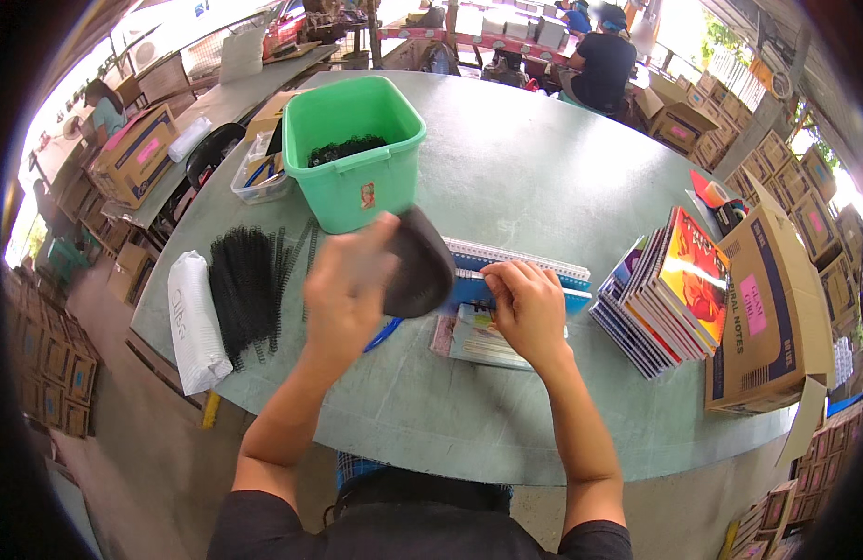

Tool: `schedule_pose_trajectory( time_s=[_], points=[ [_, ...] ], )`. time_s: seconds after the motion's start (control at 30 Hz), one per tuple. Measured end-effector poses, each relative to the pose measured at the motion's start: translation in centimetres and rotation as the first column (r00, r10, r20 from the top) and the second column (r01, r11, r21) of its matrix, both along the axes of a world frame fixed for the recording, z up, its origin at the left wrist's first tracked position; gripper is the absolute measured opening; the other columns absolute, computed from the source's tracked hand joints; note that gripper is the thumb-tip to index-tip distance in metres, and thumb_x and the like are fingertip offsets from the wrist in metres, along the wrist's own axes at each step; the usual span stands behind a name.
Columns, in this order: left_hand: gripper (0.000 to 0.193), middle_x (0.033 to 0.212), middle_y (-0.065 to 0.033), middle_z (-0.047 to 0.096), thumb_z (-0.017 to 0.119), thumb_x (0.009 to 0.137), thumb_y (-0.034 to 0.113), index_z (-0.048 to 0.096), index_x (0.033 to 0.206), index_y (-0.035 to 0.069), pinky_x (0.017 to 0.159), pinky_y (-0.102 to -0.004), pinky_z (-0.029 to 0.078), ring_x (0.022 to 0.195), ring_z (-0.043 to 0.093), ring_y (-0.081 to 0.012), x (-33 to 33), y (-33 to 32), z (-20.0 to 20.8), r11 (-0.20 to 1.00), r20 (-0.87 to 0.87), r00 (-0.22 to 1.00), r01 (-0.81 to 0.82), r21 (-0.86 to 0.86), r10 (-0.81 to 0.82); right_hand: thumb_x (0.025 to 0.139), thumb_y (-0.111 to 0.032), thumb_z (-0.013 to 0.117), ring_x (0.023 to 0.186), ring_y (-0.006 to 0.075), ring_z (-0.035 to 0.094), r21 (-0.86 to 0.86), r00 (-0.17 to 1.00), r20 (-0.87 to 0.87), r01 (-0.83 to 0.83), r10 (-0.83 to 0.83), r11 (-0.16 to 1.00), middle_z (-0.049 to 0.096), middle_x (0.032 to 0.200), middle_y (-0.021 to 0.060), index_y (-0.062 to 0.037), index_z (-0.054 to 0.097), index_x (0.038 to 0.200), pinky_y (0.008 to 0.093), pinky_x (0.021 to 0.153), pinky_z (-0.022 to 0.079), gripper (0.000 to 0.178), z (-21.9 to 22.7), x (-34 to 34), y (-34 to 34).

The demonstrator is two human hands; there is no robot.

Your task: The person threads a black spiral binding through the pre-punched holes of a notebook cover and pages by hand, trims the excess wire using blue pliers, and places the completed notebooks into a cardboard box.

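Working at frame centre over a blue notebook (578, 299), both hands in our view.
Left hand (349, 280) blurred beside a dark rounded object (420, 266); we cannot tell its finger state. Right hand (528, 303): thumb and forefinger together, pinched item unclear. Green bin (366, 191) upper left of centre; black coils (245, 289) at left.

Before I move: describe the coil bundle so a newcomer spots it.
On the grey-green table, find the green tub. Left of it, nearer the wearer, lies a white package; the coil bundle is just to its right. Unlike the black clump inside the tub, its long black strands lie side by side.
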State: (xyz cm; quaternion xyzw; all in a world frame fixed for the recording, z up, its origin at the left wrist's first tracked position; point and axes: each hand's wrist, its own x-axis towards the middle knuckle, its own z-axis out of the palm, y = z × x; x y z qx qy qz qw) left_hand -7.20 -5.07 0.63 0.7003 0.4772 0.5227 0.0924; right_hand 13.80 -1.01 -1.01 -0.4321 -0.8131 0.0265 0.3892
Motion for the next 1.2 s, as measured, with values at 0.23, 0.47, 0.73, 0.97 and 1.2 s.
schedule_pose_trajectory(
  time_s=[0.23, 0.47, 0.73, 0.97, 1.2],
  points=[
    [0.04, 0.083, -0.0128, 0.06, 0.064, 0.08, 0.004, 0.061, 0.119, 0.015, 0.067, -0.0325, 0.049, 0.072, 0.059, -0.0245, 0.2, -0.2, 0.6, 0.994, 0.09, 0.993, -0.084, 0.076, 0.077, 0.079, -0.017, 0.069, 0.074, 0.0158, 0.062, -0.198, 0.987, -0.097, 0.108, -0.129, 0.974, 0.067, 0.079, 0.0063, -0.0038, 0.066, 0.083, 0.0275, 0.072, 0.045, 0.013, 0.4, 5.3, -1.2],
    [0.039, 0.084, -0.0125, 0.058, 0.062, 0.082, 0.005, 0.06, 0.12, 0.014, 0.065, -0.0349, 0.05, 0.07, 0.06, -0.0257, 1.3, 1.1, 1.5, 0.998, 0.14, 0.99, 0.001, 0.06, -0.009, 0.081, -0.018, 0.071, 0.072, 0.0101, 0.059, -0.425, 0.554, -0.816, -0.38, -0.165, 0.822, 0.066, 0.082, 0.0065, 0.0039, 0.067, 0.093, 0.0215, 0.067, 0.046, 0.025, -4.1, 7.6, -1.0],
    [0.043, 0.081, -0.0156, 0.06, 0.052, 0.081, -0.004, 0.06, 0.118, 0.014, 0.07, -0.0367, 0.051, 0.072, 0.062, -0.0293, 2.5, 1.5, 0.6, 0.985, 0.183, 0.98, 0.046, 0.168, -0.077, 0.083, -0.014, 0.07, 0.081, 0.0108, 0.059, -0.436, 0.524, -0.829, -0.391, -0.194, 0.81, 0.067, 0.086, 0.0082, 0.003, 0.068, 0.093, 0.0236, 0.075, 0.046, 0.02, -4.5, 7.1, -1.7],
    [0.04, 0.081, -0.0129, 0.06, 0.052, 0.079, -0.005, 0.062, 0.115, 0.01, 0.07, -0.0349, 0.051, 0.074, 0.062, -0.0231, 4.1, 0.9, 0.4, 0.978, 0.054, 0.977, 0.208, -0.027, -0.206, 0.084, -0.016, 0.069, 0.075, 0.0093, 0.06, -0.352, 0.449, -0.88, -0.394, -0.156, 0.849, 0.067, 0.086, 0.0081, 0.003, 0.065, 0.097, 0.0209, 0.069, 0.047, 0.023, -4.9, 6.2, -1.6],
    [0.035, 0.086, -0.013, 0.061, 0.057, 0.083, 0.003, 0.06, 0.117, 0.007, 0.07, -0.0331, 0.051, 0.075, 0.062, -0.0222, 4.7, 1.5, -1.0, 0.917, -0.25, 0.885, 0.355, -0.182, -0.392, 0.085, -0.013, 0.067, 0.077, 0.0085, 0.058, -0.36, 0.408, -0.894, -0.414, -0.182, 0.836, 0.066, 0.088, 0.0064, 0.0018, 0.065, 0.094, 0.0214, 0.07, 0.046, 0.018, -4.8, 5.8, -1.4]
  ],
)
